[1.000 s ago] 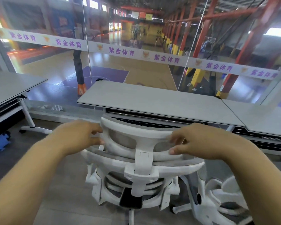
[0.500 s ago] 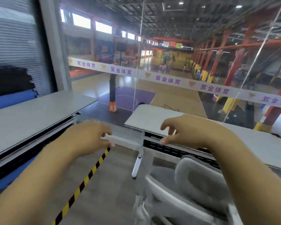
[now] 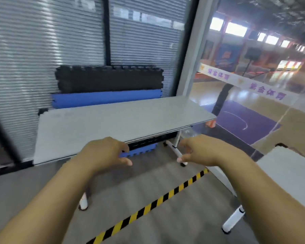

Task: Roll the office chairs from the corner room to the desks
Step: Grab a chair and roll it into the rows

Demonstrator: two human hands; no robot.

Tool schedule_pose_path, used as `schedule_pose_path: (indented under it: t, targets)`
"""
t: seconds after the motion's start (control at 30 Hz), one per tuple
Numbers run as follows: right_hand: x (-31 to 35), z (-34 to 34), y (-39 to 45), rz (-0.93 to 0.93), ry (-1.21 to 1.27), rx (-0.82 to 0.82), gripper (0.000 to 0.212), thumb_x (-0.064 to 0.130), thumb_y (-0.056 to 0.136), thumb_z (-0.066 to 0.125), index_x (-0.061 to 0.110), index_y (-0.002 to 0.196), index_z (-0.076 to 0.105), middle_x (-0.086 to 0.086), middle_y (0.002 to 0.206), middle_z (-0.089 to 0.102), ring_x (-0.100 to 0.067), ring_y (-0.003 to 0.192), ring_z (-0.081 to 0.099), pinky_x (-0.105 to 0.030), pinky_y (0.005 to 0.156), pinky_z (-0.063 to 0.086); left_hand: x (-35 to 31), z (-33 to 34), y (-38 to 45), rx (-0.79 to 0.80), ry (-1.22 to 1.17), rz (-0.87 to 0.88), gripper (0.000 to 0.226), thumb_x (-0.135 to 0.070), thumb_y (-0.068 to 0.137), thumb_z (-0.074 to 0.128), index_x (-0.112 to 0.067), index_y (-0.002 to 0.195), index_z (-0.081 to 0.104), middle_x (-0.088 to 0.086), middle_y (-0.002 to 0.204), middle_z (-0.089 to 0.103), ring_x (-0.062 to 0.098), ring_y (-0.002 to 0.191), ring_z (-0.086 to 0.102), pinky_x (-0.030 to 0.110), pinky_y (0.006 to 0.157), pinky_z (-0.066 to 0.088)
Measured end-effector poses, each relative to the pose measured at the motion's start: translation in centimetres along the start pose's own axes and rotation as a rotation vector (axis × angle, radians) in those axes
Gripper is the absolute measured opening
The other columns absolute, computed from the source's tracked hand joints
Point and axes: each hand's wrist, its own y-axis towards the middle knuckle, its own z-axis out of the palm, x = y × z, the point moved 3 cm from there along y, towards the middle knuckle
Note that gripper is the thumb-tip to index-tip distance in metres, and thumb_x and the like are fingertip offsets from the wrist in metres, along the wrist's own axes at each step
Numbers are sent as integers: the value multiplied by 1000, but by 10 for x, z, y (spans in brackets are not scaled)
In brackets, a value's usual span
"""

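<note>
Both hands hung in the air in front of the person, holding nothing. The left hand [image 3: 106, 154] had its fingers [image 3: 125, 162] loosely curled and apart, and the right hand [image 3: 199, 152] mirrored it, fingers bent and relaxed around empty space. That shape probably suited the curved top of a chair back, though that is only a guess.

No office chair was in view, so where the task's chairs stood could not be told from here.

Ahead stood a long desk with a smooth, pale grey tabletop [image 3: 113, 124], its far edge close to a wall of ribbed grey blinds [image 3: 42, 50]. Slim white tube legs [image 3: 176, 152] carried it. Foam mats with jigsaw edges, one black [image 3: 109, 79] and one blue [image 3: 106, 98], leaned upright behind the far edge, likely stored out of the way. More blue foam [image 3: 139, 151] showed under the near edge. A yellow-and-black striped tape [image 3: 148, 206] crossed the grey floor. At the right, the corner of a second tabletop [image 3: 289, 171] came in beside the glass wall [image 3: 253, 103].
</note>
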Motion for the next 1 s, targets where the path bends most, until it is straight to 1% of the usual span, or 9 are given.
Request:
schedule_pose_path:
  t: [0.07, 0.13, 0.27, 0.4, 0.5, 0.73, 0.83, 0.93, 1.0]
  targets:
    - [31, -6, 46, -102, -20, -3, 46, 56, 85, 56, 31, 123, 50, 4, 122, 57, -17, 105, 55, -31, 77, 42, 41, 2, -4, -7, -16, -111, 44, -62, 81, 54, -40, 118, 53, -10, 118, 59, 15, 104, 57, 29, 77, 44]
    - [66, -12, 92, -203, -48, -9, 51, 57, 84, 57, 33, 128, 48, 4, 123, 57, -18, 107, 55, -32, 78, 43, 84, 2, -10, -8, -25, -233, 42, -61, 81, 54, -41, 118, 54, -11, 118, 59, 14, 106, 56, 29, 76, 44]
    - [145, -22, 184, -436, -102, 8, 51, 57, 84, 56, 34, 129, 46, 5, 122, 58, -18, 103, 58, -33, 82, 46, 167, -3, -27, -55, -31, -480, 41, -61, 81, 55, -42, 118, 53, -13, 121, 59, 14, 112, 55, 31, 87, 47]
    - [233, -34, 259, -657, -185, 8, 51, 58, 85, 55, 34, 129, 46, 2, 127, 56, -21, 108, 55, -34, 81, 43, 235, -10, -55, -82, -63, -743, 42, -57, 83, 55, -41, 122, 51, -14, 124, 57, 13, 116, 52, 30, 88, 43]
    - [303, -40, 294, -826, -255, 14, 51, 57, 85, 54, 33, 129, 46, 2, 127, 56, -21, 109, 54, -35, 83, 44, 275, -8, -83, -75, -95, -914, 43, -58, 84, 53, -40, 123, 50, -13, 124, 57, 14, 115, 53, 30, 90, 45]
    - [475, -27, 317, -1174, -379, 77, 49, 56, 85, 55, 31, 127, 47, 1, 127, 56, -23, 111, 54, -36, 86, 45, 334, 12, -178, -69, -233, -1288, 46, -62, 84, 51, -40, 124, 50, -14, 124, 56, 12, 113, 53, 31, 87, 47]
    - [557, -14, 308, -1312, -448, 98, 53, 58, 85, 55, 31, 130, 45, 0, 127, 55, -23, 111, 53, -34, 79, 43, 361, 22, -228, -75, -281, -1436, 48, -62, 83, 51, -38, 125, 49, -13, 126, 56, 14, 114, 53, 33, 92, 47]
    - [637, -1, 292, -1416, -499, 113, 57, 58, 85, 54, 31, 134, 43, -2, 130, 53, -23, 113, 53, -37, 87, 47, 388, 34, -278, -87, -303, -1560, 49, -62, 84, 51, -37, 126, 50, -12, 126, 56, 15, 113, 54, 31, 91, 47]
    - [688, 6, 279, -1481, -506, 110, 56, 57, 86, 55, 31, 134, 44, -1, 130, 53, -22, 114, 53, -37, 88, 48, 407, 41, -311, -104, -301, -1633, 50, -62, 84, 50, -36, 126, 50, -11, 126, 56, 15, 114, 54, 30, 90, 46]
